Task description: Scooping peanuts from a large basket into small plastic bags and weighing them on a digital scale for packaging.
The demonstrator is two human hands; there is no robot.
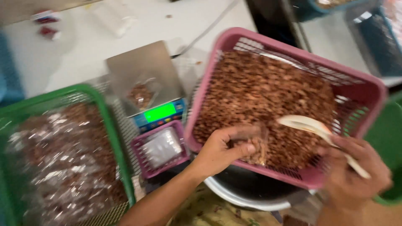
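whole view: smeared by motion, so edges and fine detail are soft.
green basket (pixel 109 121): left of the scale (pixel 144 79), cut off by the left and bottom edges; the clear bags inside are a shiny blur — count not readable.
scale display (pixel 159 113): glows green, figures too blurred to make out.
bag on scale (pixel 141 95): faint, outline barely there.
right hand (pixel 356 167): right of the scale, wrist cut off by the bottom edge; scoop (pixel 310 125) handle partly hidden in its grip.
left hand (pixel 217 150): its small bag (pixel 256 152) is half hidden by fingers.
bowl (pixel 247 196): mostly hidden under the pink basket (pixel 364 90).
red things (pixel 46 23): far beyond the scale — too blurred to tell.
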